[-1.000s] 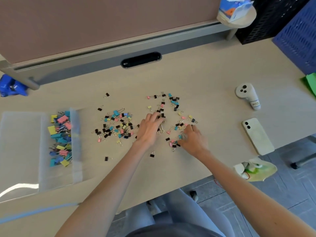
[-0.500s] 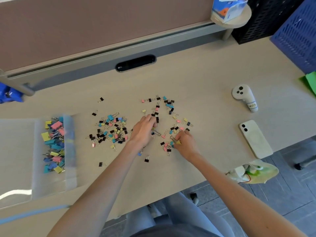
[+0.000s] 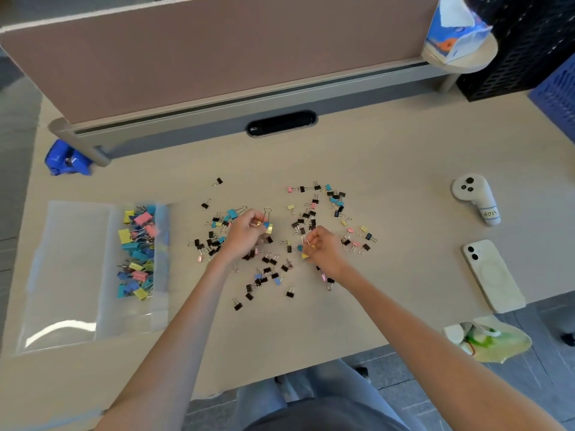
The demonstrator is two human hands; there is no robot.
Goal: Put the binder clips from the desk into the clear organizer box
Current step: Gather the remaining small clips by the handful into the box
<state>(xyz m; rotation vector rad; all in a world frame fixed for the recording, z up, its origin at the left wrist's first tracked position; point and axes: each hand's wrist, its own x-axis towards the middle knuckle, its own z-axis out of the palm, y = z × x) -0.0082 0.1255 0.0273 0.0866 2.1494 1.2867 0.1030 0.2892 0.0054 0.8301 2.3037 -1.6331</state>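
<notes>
Binder clips point(image 3: 267, 270), mostly small black, pink, blue and yellow ones, lie scattered across the middle of the worktop point(image 3: 389, 157). The left hand point(image 3: 245, 231) pinches a few of them, lifted just above the pile; the right hand point(image 3: 323, 250) pinches a few more beside it. The clear organizer box point(image 3: 77, 275) sits well to the left, one compartment holding larger coloured clips point(image 3: 137, 253). A white phone point(image 3: 491, 275) and a controller point(image 3: 476, 197) lie far right.

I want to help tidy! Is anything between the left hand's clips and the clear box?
Only loose binder clips lying flat on the desk between left hand and clear organizer box; lifting over likely works.
</notes>
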